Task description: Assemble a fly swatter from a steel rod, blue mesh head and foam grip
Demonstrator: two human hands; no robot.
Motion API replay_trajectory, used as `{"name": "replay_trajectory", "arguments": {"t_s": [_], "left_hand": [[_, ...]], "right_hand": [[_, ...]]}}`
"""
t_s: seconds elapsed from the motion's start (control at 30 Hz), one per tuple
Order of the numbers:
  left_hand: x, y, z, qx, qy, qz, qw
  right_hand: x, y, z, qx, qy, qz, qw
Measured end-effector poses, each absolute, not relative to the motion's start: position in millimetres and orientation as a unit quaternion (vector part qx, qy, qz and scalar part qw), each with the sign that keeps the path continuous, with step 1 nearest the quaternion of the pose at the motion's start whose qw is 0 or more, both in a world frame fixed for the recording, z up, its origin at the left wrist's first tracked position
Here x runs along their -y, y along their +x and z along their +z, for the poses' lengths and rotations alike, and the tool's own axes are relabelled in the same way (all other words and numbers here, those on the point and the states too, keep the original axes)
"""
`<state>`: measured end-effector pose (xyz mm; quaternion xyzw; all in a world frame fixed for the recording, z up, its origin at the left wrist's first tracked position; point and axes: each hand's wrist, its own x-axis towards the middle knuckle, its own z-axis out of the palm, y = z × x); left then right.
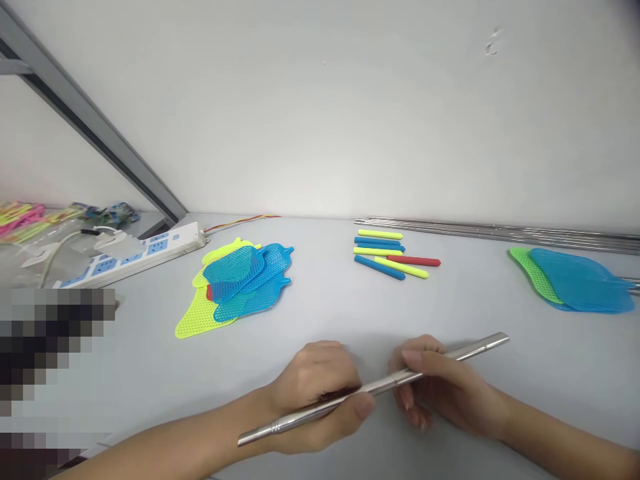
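Both my hands grip one silver telescopic metal rod (314, 411), held at a slant above the table, its right end higher in view. My left hand (320, 377) is wrapped round its middle, the thumb lying along it. Further right, my right hand (445, 383) pinches the rod between thumb and fingers, the lower fingers curled beneath. Beyond my hands lie several plastic handle sleeves (400, 267) in yellow, blue and red. To the left is a pile of perforated fly swatter heads (253, 297), mostly blue and yellow, with a bit of red showing.
At the right lie blue and green swatter heads (583, 280) with metal rods attached. A bundle of thin metal rods (500, 233) runs along the wall. A white power strip (165, 247) with plugs and cables stands at left, near a grey metal frame (100, 120) and bagged items.
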<state>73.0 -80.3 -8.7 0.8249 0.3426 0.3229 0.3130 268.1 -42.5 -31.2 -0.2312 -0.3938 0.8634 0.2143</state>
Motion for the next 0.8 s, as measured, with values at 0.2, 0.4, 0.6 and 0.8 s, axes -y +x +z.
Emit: {"name": "replay_trajectory", "arguments": {"t_s": [0.2,0.4,0.6,0.8], "left_hand": [[79.7,67.1,-7.1,-0.433,0.723,0.357,0.402],[69.8,69.5,-7.3,-0.559,0.551,0.387,0.484],[65.0,71.5,-9.6,-0.526,0.538,0.370,0.545],[63.8,72.5,-9.4,-0.520,0.527,0.388,0.550]], "right_hand": [[36.3,266.0,-30.4,0.356,-0.304,0.783,0.410],[30.0,267.3,-28.1,0.297,-0.344,0.787,0.417],[26.9,265.4,-27.2,0.286,-0.358,0.794,0.399],[31.6,270.2,-23.5,0.289,-0.358,0.800,0.384]]}}
